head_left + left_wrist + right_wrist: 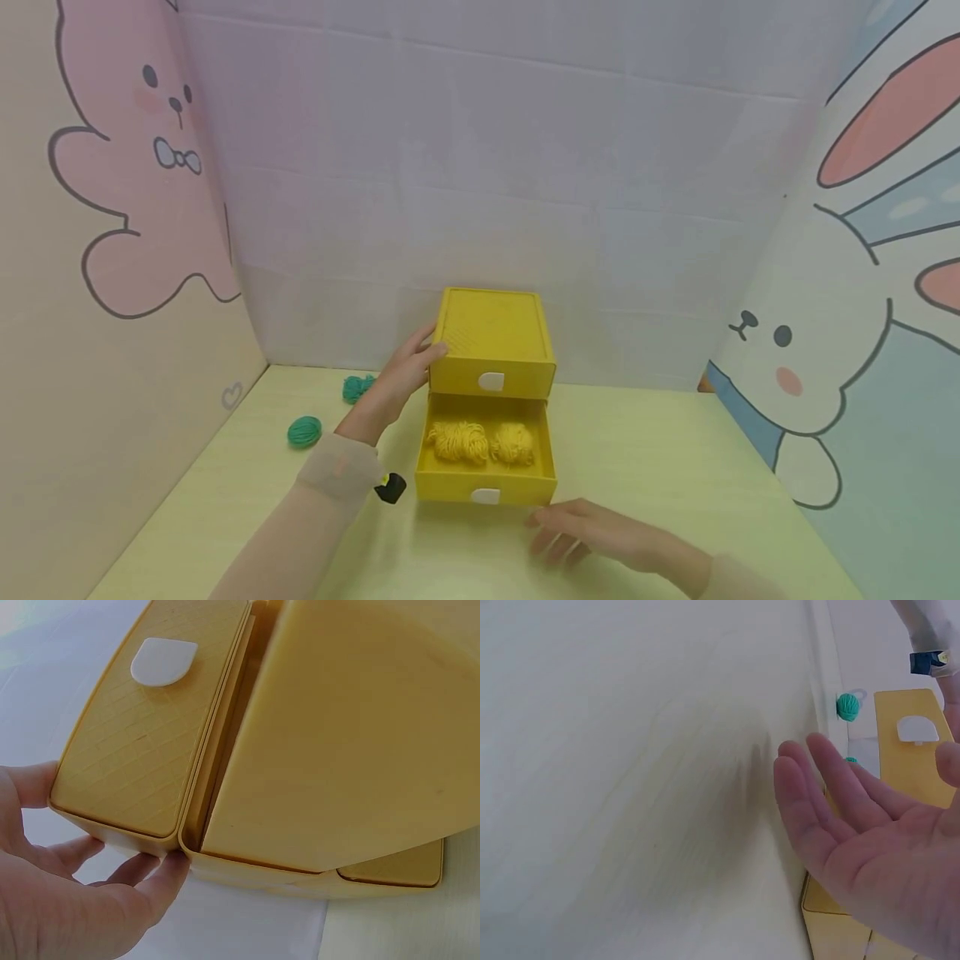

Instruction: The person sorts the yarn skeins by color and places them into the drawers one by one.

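Here, in the head view, the open drawer (521, 490), long side crosswise, lies just beyond the right hand (592, 533) — the nearer one. In the left wrist view, the left hand (79, 900) grips the yellow cabinet (135, 742). In the right wrist view, loosely extended fingers hold nothing.

A smooth, pale yellow tabletop (637, 467) stretches across the lower half of the head view, backed by a creased, lilac-white sheet (637, 192) spanning the top centre of the frame. At upper left, a pink cartoon bear (161, 242) in a pale bow tie decorates a cream side panel (45, 417), a small outlined heart (232, 395) beneath it. At right, a white cartoon rabbit (840, 308) with pink inner ears adorns a pale blue panel (900, 483). Left of centre, an oval ball of green yarn (303, 432) lies near a looser bundle of green yarn (357, 388).
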`<action>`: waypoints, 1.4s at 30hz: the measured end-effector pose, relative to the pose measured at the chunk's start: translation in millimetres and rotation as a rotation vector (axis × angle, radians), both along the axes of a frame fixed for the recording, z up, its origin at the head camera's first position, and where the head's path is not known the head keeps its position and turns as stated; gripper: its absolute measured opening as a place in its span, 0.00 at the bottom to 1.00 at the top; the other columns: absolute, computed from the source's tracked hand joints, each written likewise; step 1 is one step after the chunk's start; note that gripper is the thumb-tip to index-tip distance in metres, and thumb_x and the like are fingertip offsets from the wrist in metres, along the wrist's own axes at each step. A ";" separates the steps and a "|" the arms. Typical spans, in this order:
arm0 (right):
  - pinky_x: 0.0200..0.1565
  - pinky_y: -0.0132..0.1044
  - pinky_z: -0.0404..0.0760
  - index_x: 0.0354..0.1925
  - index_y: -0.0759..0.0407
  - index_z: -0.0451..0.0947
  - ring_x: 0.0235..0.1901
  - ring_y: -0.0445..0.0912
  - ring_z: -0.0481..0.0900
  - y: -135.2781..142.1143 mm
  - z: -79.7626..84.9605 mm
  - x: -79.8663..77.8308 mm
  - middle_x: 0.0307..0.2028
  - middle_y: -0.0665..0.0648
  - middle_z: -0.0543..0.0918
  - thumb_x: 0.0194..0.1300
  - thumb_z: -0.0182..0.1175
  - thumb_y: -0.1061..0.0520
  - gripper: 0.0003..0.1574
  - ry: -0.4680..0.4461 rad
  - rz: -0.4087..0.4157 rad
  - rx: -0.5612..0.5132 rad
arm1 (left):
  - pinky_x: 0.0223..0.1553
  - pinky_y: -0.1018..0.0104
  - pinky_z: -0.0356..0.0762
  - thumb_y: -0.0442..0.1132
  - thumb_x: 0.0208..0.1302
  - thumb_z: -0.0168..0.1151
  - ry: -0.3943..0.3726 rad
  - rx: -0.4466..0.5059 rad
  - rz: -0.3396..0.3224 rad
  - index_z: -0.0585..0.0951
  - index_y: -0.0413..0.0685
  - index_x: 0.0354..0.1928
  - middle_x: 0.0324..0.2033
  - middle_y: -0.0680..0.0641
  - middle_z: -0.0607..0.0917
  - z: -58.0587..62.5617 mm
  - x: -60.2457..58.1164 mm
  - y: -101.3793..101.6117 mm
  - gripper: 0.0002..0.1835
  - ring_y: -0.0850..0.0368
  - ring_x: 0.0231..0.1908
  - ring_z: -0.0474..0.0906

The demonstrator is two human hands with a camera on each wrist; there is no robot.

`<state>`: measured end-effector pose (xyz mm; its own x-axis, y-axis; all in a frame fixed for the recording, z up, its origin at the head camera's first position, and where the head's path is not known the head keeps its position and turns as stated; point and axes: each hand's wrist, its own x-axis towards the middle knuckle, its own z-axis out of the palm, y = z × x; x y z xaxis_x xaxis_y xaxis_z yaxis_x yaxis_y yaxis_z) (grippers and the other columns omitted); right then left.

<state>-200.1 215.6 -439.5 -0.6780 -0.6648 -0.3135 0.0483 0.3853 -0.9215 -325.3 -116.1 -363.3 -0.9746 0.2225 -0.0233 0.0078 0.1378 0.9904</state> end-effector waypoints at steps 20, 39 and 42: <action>0.65 0.54 0.81 0.77 0.73 0.63 0.59 0.60 0.83 -60.8 -21.3 12.6 0.64 0.66 0.82 0.84 0.42 0.34 0.48 -0.348 -0.221 -0.359 | 0.80 0.36 0.53 0.53 0.84 0.52 0.003 0.005 -0.010 0.48 0.62 0.87 0.83 0.39 0.53 0.4 -0.9 0.0 0.39 0.38 0.81 0.54; 0.60 0.45 0.85 0.70 0.64 0.74 0.54 0.54 0.86 -87.5 -21.6 11.1 0.57 0.61 0.86 0.80 0.53 0.35 0.40 -0.423 -0.401 -0.452 | 0.80 0.35 0.51 0.53 0.84 0.52 0.002 0.008 -0.005 0.47 0.61 0.87 0.84 0.39 0.52 1.4 1.0 -0.3 0.39 0.38 0.81 0.53; 0.59 0.45 0.86 0.68 0.62 0.76 0.53 0.53 0.87 -88.7 -22.7 6.2 0.54 0.58 0.87 0.80 0.54 0.35 0.37 -0.418 -0.415 -0.465 | 0.80 0.35 0.52 0.53 0.84 0.52 -0.001 0.006 0.001 0.48 0.61 0.87 0.84 0.39 0.52 1.2 0.8 0.0 0.39 0.38 0.81 0.54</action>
<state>-193.9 126.9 -462.2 -0.7880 -0.5074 -0.3487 0.4863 -0.1657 -0.8579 -324.5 -116.1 -362.1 -0.9748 0.2219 -0.0231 0.0066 0.1323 0.9912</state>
